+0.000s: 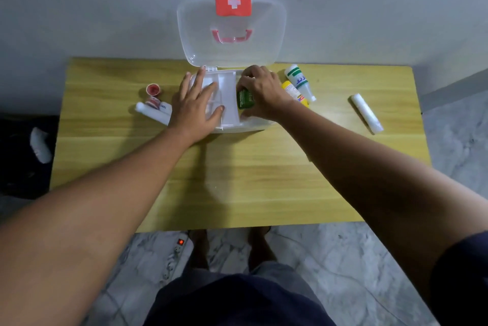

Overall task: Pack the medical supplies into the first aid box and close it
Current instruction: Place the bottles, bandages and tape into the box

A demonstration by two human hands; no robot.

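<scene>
Two hands: both over the open first aid box, at the far middle of the wooden table.
Left hand: flat and spread wide, palm down on the white divided tray in the left half of the box, holding nothing.
Right hand: curled round a dark green bottle, fingers over its top, thumb at the near side; bottle at the right part of the box, just beside the tray's edge.
Lid: clear plastic, hinged upright against the grey wall, red cross label at the top, pink handle showing through.
Left of box: small red tape roll on the table; nearer, a second red-and-white roll and a white bandage roll, close together, partly hidden behind the left hand.
Right of box: white bottle with green-and-blue label lying on its side, touching a yellow bottle beside the right wrist.
Far right: white wrapped roll, lying well apart from the rest.
Floor: marble-patterned, white power strip with a lit red switch under the near table edge.
</scene>
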